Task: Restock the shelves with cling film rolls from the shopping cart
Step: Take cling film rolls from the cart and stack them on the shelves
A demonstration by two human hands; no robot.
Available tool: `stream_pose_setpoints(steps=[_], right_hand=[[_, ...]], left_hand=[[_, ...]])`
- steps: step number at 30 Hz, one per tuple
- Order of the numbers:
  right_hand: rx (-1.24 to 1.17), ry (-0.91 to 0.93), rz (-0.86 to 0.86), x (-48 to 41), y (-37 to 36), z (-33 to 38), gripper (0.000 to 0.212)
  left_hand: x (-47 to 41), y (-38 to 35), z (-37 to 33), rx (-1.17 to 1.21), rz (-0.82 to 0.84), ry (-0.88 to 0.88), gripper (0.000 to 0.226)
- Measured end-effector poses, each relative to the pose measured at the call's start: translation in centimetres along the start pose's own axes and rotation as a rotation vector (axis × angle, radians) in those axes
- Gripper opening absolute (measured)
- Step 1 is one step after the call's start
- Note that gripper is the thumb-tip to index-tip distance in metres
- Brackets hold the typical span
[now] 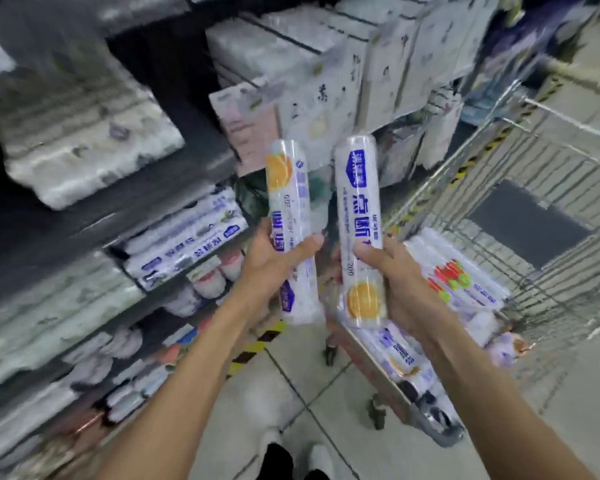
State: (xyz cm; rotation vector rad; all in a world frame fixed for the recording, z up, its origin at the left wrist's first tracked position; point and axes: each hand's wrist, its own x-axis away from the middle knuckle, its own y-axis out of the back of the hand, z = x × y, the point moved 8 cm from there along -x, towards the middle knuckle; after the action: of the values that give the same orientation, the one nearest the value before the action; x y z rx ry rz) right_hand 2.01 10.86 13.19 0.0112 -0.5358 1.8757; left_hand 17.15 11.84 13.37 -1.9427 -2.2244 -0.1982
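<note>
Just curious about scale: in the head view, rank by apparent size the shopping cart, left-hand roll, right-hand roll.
1. shopping cart.
2. right-hand roll and left-hand roll: near alike; the right looks slightly longer, perhaps only nearer the camera.

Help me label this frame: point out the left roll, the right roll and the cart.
left roll (287,199), head view, on its upper label.
right roll (359,202), head view, on its upper label.
cart (561,275), head view, on its wire side wall.
</note>
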Motion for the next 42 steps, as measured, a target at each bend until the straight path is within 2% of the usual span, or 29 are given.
stream_pose_setpoints(steps=[4,8,12,17,19,22,25,30,33,38,42], right_hand=[[-0.011,-0.028,0.239,1.9,-12.5,0.3,0.033],[0.050,-0.039,0.457,5.9,-25.2,-0.6,0.055],[0.049,-0.063,0.620,10.9,-37.7,-3.5,0.052],[-0.075,-0.072,0.795,17.3,-53.1,-8.6,0.030],[-0.111,-0.093,0.841,19.4,-58.2,-10.3,0.032],[-0.109,-0.127,0.904,21.9,-64.8,-12.4,0.044],[-0.072,-0.118,0.930,22.6,-70.1,-14.0,0.035],[-0.041,-0.090,0.924,21.1,-78.1,-15.9,0.033],[-0.022,-0.056,0.914,19.6,-82.9,-16.5,0.035],[-0.049,-0.057,0.901,18.0,-89.3,-16.8,0.032],[-0.023,-0.020,0.841,16.3,-92.1,-16.5,0.032]], left_hand=[[7.5,9.8,-5.4,-0.016,-0.210,-0.150,0.044],[17.1,20.1,-8.7,-0.020,-0.443,-0.236,0.051],[28.5,31.2,-10.4,-0.033,-0.661,-0.306,0.040],[41.9,43.8,-10.7,-0.080,-0.836,-0.300,0.051],[46.0,48.2,-10.6,-0.114,-0.895,-0.286,0.047],[50.5,53.9,-10.8,-0.179,-0.943,-0.285,0.024],[53.1,59.7,-11.2,-0.240,-0.999,-0.277,0.009],[54.4,69.2,-12.6,-0.403,-1.016,-0.253,0.031],[54.4,74.2,-14.4,-0.544,-1.016,-0.276,0.024],[54.1,82.4,-19.5,-0.924,-1.025,-0.292,0.037],[51.9,88.1,-23.5,-1.177,-0.954,-0.290,0.031]])
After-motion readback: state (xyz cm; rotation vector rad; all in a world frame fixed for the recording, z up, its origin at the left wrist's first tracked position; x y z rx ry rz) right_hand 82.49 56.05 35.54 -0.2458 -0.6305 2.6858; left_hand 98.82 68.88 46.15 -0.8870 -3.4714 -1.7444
